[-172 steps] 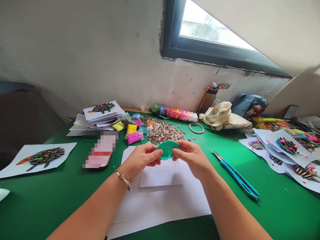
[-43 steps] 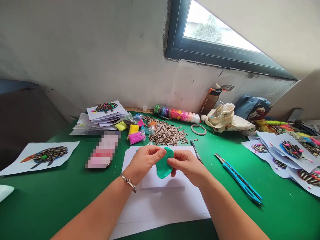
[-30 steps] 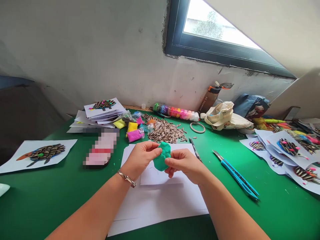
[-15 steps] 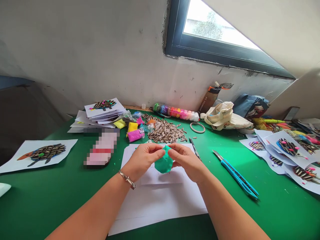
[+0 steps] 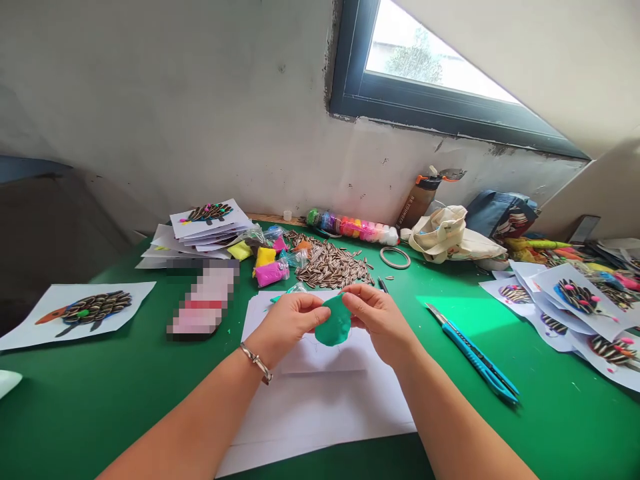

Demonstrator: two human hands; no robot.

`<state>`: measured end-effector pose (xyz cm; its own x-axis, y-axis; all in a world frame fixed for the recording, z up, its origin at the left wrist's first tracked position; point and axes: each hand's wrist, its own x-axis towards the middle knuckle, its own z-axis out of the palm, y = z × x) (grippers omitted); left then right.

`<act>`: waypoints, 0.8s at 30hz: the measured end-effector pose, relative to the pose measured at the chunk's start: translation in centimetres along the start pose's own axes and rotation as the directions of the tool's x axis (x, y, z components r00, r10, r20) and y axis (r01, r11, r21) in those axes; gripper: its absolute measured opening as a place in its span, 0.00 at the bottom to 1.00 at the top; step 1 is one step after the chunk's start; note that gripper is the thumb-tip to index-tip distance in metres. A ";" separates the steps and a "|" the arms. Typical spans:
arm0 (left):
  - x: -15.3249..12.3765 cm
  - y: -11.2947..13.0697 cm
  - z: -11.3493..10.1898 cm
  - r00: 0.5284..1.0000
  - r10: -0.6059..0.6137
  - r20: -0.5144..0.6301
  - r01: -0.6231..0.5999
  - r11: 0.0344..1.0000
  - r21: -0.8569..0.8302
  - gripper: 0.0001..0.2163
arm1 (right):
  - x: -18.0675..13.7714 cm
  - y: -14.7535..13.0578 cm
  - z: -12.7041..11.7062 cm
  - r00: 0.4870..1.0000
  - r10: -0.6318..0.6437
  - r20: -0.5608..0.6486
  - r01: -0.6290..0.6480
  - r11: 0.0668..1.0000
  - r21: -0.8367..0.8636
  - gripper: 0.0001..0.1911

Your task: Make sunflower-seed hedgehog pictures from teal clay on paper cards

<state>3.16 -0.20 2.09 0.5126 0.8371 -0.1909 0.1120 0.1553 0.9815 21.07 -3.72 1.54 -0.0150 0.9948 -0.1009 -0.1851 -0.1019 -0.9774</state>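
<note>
A thin, flattened piece of green modelling clay [image 5: 332,325] hangs between my two hands, over white paper sheets [image 5: 320,407]. My left hand [image 5: 290,320] pinches its upper left edge between thumb and fingers. At the upper right edge, my right hand [image 5: 375,319] pinches it too. Faint pencil lines show on the smaller sheet [image 5: 320,363] beneath the clay. Just behind my hands lies a pile of striped sunflower seeds [image 5: 333,263]. The black pen [image 5: 383,285] beside my right hand is mostly hidden by it.
A blue utility knife [image 5: 473,353] lies to the right. Clay packets [image 5: 271,272] and a tape ring [image 5: 395,257] sit behind. Seed-decorated pictures lie at left [image 5: 90,312] and right [image 5: 580,297]. A bottle [image 5: 417,200] and cloth bag [image 5: 445,233] stand by the wall.
The clay piece has shifted slightly right and turned between my fingers, its lower edge now rounder. My right hand has moved up a little along its edge. Brighter light falls near the knife.
</note>
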 end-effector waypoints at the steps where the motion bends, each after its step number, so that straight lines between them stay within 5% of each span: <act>1: 0.0 0.0 0.0 1.000 -0.001 -0.007 0.001 1.000 0.001 0.17 | 0.0 -0.1 0.0 1.000 0.002 0.010 -0.002 1.000 0.004 0.18; 24: -0.4 0.4 0.1 0.999 0.015 0.043 -0.019 0.996 0.083 0.13 | -0.2 -0.3 0.0 1.000 -0.010 -0.011 0.008 0.979 -0.205 0.18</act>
<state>3.05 -0.53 2.61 0.5501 0.8163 -0.1761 0.1726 0.0952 0.9804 21.17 -3.86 1.82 -0.0023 0.9957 -0.0931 0.0201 -0.0930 -0.9955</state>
